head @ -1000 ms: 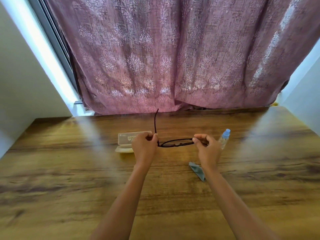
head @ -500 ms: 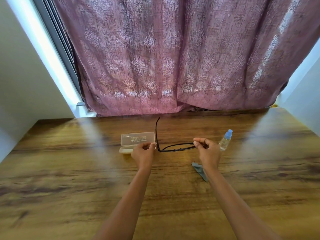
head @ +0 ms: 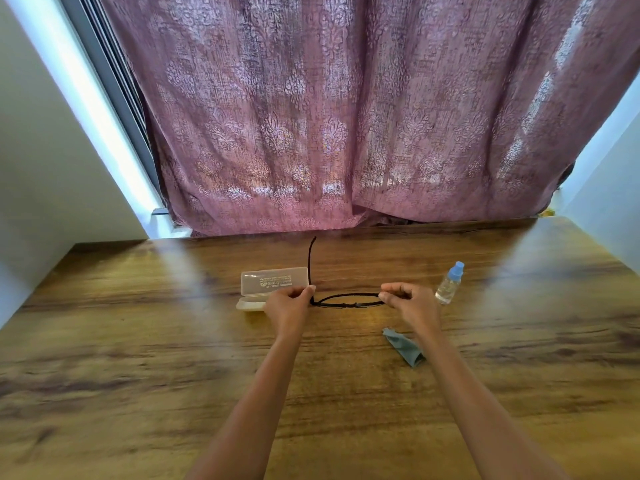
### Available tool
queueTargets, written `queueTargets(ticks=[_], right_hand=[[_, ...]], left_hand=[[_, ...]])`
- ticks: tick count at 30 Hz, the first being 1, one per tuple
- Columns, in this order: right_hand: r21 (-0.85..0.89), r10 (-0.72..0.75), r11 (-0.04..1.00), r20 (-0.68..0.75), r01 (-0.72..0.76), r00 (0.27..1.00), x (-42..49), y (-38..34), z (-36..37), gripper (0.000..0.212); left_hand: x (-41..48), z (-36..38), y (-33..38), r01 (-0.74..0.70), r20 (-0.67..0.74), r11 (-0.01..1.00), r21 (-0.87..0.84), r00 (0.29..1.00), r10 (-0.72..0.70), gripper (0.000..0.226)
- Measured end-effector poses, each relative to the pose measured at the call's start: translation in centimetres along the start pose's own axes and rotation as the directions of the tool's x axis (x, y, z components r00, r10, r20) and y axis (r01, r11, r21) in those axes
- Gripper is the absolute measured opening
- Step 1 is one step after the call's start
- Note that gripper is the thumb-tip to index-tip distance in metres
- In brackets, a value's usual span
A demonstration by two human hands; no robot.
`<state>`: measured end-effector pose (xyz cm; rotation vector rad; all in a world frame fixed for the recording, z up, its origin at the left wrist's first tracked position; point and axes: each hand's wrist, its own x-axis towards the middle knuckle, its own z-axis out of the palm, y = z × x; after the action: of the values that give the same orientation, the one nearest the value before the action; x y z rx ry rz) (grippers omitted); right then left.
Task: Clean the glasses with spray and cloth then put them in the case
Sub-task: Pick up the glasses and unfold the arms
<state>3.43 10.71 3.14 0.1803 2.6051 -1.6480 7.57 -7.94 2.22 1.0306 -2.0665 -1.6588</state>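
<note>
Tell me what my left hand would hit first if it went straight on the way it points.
Probably the open case, whose raised lid stands just beyond your left hand, which grips the glasses. How high the hand is isn't clear, so it might pass over.

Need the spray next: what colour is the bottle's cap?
Light blue cap, clearest in head view.

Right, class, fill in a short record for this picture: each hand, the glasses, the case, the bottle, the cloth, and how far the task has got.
left hand: pinches one end of the glasses
right hand: pinches the other end
glasses: held over the table, one temple unfolded, pointing away
case: open, lid raised, just beyond the left hand
spray bottle: upright, blue cap, right of the right hand
cloth: crumpled on the table beside the right forearm
stage: glasses not yet in the case
</note>
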Motion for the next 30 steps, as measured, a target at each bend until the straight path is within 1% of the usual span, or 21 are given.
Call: queueTargets(ticks=[2,3,5,7,9,11,13,14,18,20,21,23,24,25,26,27,28,29,30], right_hand=[[-0.117,-0.018,0.993,0.074,0.026,0.997,0.2,-0.2,-0.2,0.018],[-0.145,-0.019,0.989,0.086,0.031,0.996,0.2,-0.3,-0.2,0.017],[-0.130,-0.016,0.991,0.055,0.023,0.998,0.3,-0.2,0.0,0.014],[-0.026,0.016,1.000,-0.025,-0.017,1.000,0.3,-0.3,0.2,0.013],[0.056,0.071,0.996,-0.140,-0.064,0.988,0.4,-0.7,0.4,0.010],[0.175,0.148,0.979,-0.276,-0.102,0.950,0.5,-1.2,0.6,0.009],[0.308,0.231,0.943,-0.340,-0.125,0.912,0.5,-1.5,0.6,0.011],[0.333,0.247,0.934,-0.339,-0.130,0.908,0.6,-1.5,0.5,0.011],[0.324,0.225,0.938,-0.308,-0.120,0.924,0.4,-1.4,0.2,0.009],[0.316,0.217,0.942,-0.305,-0.116,0.927,0.4,-1.4,0.0,0.008],[0.313,0.214,0.943,-0.301,-0.115,0.929,0.4,-1.5,-0.1,0.007],[0.302,0.203,0.947,-0.295,-0.110,0.934,0.4,-1.7,-0.4,0.006],[0.291,0.195,0.951,-0.294,-0.106,0.936,0.4,-1.9,-0.5,0.006],[0.283,0.189,0.954,-0.295,-0.104,0.937,0.4,-2.0,-0.7,0.006],[0.278,0.188,0.955,-0.295,-0.104,0.937,0.4,-2.1,-0.8,0.006],[0.278,0.188,0.955,-0.294,-0.105,0.937,0.5,-2.2,-0.8,0.006],[0.282,0.189,0.954,-0.292,-0.104,0.938,0.5,-2.2,-0.9,0.006],[0.290,0.190,0.951,-0.290,-0.103,0.938,0.6,-2.2,-1.0,0.007],[0.301,0.191,0.948,-0.287,-0.101,0.939,0.7,-2.3,-1.1,0.007]], left_hand=[[-0.1,0.0,0.3,-0.026,0.009,0.999,0.018,1.000,0.026,0.018],[-0.1,0.1,0.5,-0.039,0.014,0.999,0.026,0.999,0.039,0.018],[-0.1,0.1,0.6,-0.050,0.022,0.998,0.036,0.999,0.049,0.018],[-0.2,0.0,0.8,-0.050,0.033,0.998,0.037,0.998,0.049,0.017],[-0.3,0.1,1.1,-0.051,0.055,0.999,0.018,0.997,0.050,0.016],[-0.4,0.2,1.5,-0.032,0.075,0.999,-0.020,0.997,0.033,0.014],[-0.5,0.4,1.8,0.000,0.104,0.998,-0.066,0.995,0.007,0.012],[-0.6,0.4,2.0,0.011,0.117,0.997,-0.076,0.993,-0.002,0.012],[-0.4,0.3,2.3,0.039,0.141,0.995,-0.097,0.990,-0.025,0.014],[-0.5,0.1,2.2,0.028,0.144,0.995,-0.099,0.989,-0.013,0.016],[-0.5,0.1,2.0,0.021,0.144,0.994,-0.107,0.990,-0.005,0.019],[-0.8,-0.1,2.0,-0.001,0.127,0.992,-0.123,0.992,0.017,0.033],[-0.8,-0.2,2.0,-0.046,0.105,0.997,-0.068,0.993,0.053,0.039],[-0.9,-0.3,1.9,-0.135,0.091,0.988,0.069,0.987,0.129,0.042],[-0.9,-0.4,1.8,-0.244,0.098,0.944,0.223,0.969,0.228,0.039],[-0.8,-0.4,1.7,-0.352,0.126,0.880,0.320,0.936,0.328,0.032],[-0.9,-0.4,1.6,-0.445,0.171,0.826,0.345,0.896,0.411,0.024],[-0.9,-0.4,1.6,-0.518,0.220,0.792,0.323,0.855,0.470,0.018],[-0.9,-0.4,1.5,-0.574,0.259,0.769,0.283,0.817,0.515,0.016]])
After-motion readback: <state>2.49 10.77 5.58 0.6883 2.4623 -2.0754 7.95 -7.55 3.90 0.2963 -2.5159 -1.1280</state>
